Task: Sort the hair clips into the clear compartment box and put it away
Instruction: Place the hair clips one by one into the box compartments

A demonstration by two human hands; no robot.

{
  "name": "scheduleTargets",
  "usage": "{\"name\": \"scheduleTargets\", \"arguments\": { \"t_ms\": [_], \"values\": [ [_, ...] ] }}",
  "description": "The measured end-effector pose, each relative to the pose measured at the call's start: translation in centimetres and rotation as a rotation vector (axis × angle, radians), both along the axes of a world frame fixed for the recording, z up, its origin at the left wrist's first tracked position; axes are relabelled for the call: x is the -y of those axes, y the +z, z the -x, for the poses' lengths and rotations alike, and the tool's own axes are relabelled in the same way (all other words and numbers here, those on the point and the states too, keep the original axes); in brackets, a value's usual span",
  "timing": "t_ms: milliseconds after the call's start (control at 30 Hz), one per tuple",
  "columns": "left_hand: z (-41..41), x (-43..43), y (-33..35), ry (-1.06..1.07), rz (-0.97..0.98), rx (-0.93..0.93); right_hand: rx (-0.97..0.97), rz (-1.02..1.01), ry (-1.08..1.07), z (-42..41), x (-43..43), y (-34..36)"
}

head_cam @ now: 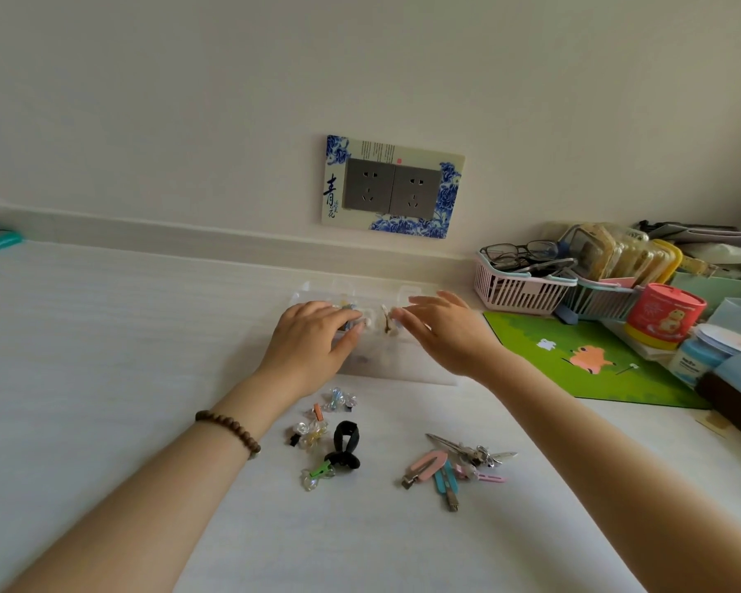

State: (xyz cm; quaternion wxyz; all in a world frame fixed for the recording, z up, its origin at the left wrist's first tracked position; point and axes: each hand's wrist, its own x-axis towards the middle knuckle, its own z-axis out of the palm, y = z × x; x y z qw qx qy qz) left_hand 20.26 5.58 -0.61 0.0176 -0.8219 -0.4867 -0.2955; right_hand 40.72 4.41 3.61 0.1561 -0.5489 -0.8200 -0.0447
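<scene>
Both hands reached over the clear box [403, 365] at the bench's [103, 336] back, the left hand [313, 340] seemingly pinching a small clip, the right hand [441, 331] open and empty, likely steadying it, while unsorted clips [445, 468] lay nearer

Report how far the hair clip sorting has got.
Early stage. Done: a few clips already sit in the clear compartment box. In hand: left hand and right hand are over the box; whether either grips a clip is unclear. Left: the black clip with the translucent clips, the pink, blue and metal clips, then putting the box away.
</scene>
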Motion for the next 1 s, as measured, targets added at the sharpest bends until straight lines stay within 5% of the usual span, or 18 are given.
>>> {"name": "scheduleTargets", "arguments": {
  "t_ms": [300, 500, 633, 733, 1000],
  "values": [
    [0.2, 0.0, 0.3, -0.022, 0.018, -0.021, -0.031, -0.094, 0.037, -0.3, 0.5, -0.7],
    [0.5, 0.2, 1.4, -0.060, 0.047, 0.037, -0.061, 0.115, 0.006, 0.5, 1.3, -0.5],
    [1.9, 2.0, 2.8, -0.128, 0.097, 0.134, -0.222, -0.020, 0.080, 0.6, 2.9, -0.1],
    [3.6, 4.1, 2.8, -0.168, 0.159, 0.208, -0.444, 0.149, 0.189, 1.6, 5.6, -0.1],
    [5.8, 8.0, 0.7, -0.202, 0.413, 0.147, -0.358, 0.414, 0.284, 4.0, 8.7, -2.7]
  ]
}}
